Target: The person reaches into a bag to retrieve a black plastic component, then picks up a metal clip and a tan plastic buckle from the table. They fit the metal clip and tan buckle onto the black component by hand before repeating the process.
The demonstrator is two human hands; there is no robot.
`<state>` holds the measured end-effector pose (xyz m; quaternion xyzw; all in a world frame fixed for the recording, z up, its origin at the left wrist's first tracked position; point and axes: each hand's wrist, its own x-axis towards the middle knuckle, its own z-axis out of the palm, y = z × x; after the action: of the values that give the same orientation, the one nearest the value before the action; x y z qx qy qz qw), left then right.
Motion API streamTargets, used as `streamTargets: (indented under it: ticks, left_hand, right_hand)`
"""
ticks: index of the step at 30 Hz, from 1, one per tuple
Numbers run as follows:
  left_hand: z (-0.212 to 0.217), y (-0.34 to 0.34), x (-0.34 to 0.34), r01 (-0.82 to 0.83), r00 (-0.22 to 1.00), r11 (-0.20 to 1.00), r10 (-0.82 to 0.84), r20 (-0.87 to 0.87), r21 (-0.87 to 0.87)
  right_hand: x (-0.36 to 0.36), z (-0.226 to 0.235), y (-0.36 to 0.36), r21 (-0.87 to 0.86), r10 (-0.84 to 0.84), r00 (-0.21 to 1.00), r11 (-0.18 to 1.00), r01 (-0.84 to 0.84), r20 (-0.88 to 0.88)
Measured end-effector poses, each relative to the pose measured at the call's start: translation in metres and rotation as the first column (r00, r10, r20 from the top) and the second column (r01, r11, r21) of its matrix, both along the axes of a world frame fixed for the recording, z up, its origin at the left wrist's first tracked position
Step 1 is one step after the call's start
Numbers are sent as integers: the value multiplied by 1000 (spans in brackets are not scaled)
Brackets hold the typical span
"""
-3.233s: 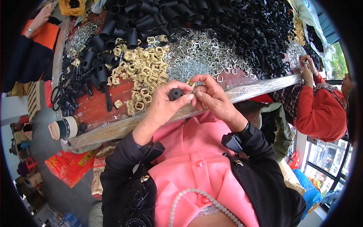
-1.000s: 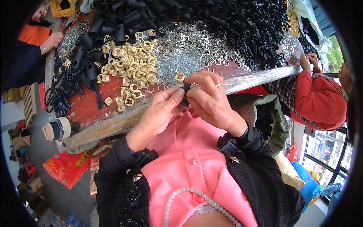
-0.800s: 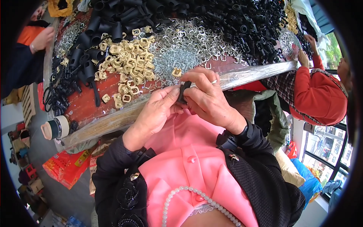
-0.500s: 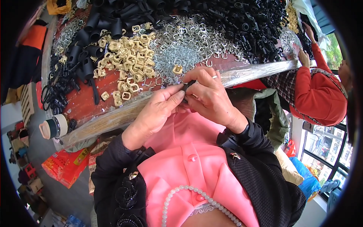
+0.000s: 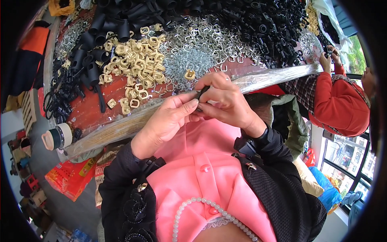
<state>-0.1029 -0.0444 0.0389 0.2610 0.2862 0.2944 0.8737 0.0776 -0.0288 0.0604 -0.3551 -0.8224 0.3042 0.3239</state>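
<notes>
Both hands, left hand and right hand, pinch one small black part together at the table front edge to keep it steady

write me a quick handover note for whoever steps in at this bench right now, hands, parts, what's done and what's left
Left hand: fingertips pressed against the small black plastic part, steadying it at the table's near edge.
Right hand: pinching the same part from above.
Parts: pile of cream plastic square rings to the left on the red table, silver metal clips in the middle, one cream ring lying on them, black plastic pieces heaped along the far side.
Done: one black part picked up and held in both hands.
Left: whether anything is fitted to it is hidden by the fingers; the piles remain large.
</notes>
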Motion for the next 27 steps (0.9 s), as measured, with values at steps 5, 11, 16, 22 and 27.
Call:
streamTargets:
  ticks: [5,11,16,22,27]
  left_hand:
    - [-5,5,-8,0,987,994,17,163,-109]
    - [-5,8,-5,4,981,988,26,191,-152]
    - [-9,7,-8,-15,979,989,45,199,-148]
    - [-8,3,-6,-42,985,985,69,158,-165]
    - [-8,2,-9,-63,989,988,80,121,-138]
  right_hand:
    - [24,-3,11,1,-189,968,982,191,-164]
    - [81,-54,58,406,-559,552,829,385,618]
    - [79,-58,66,406,-609,642,792,457,467]
    - [74,-64,68,339,-585,701,810,479,408]
    - [81,-64,65,345,-554,822,803,486,130]
